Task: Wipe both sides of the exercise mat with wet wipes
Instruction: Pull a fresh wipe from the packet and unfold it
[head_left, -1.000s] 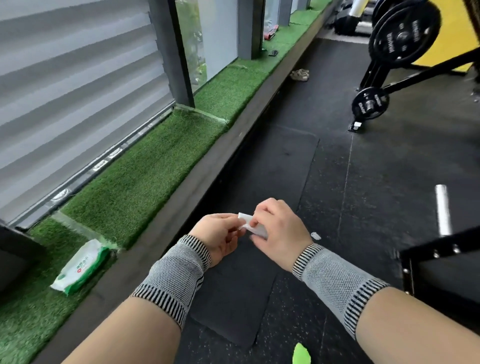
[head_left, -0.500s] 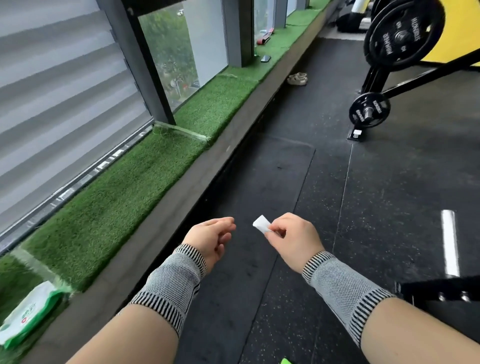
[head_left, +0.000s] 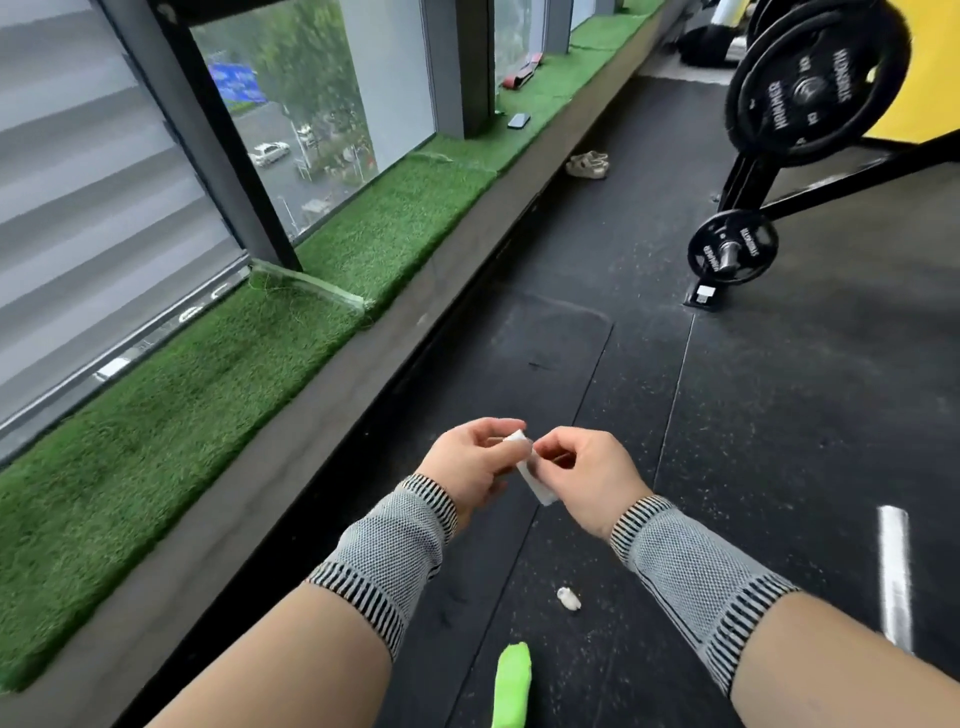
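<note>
A dark exercise mat (head_left: 550, 343) lies flat on the black rubber floor, alongside the raised ledge, stretching from under my arms away from me. I hold a small folded white wet wipe (head_left: 532, 470) above it. My left hand (head_left: 475, 465) pinches the wipe's top corner and my right hand (head_left: 582, 475) pinches it from the other side. Both wrists wear grey knit sleeves with striped cuffs. The wipe hangs down between the two hands, clear of the mat.
A grass-covered ledge (head_left: 322, 332) runs along the windows on the left. A crumpled white scrap (head_left: 569, 597) and a bright green object (head_left: 511, 686) lie on the floor near me. A weight machine with plates (head_left: 732, 249) stands at the right, sandals (head_left: 587, 165) further off.
My left hand, apart from the wipe half a second ago, has come back and taken hold of it. The view has tilted up, and the wipes pack on the ledge has left the frame.
</note>
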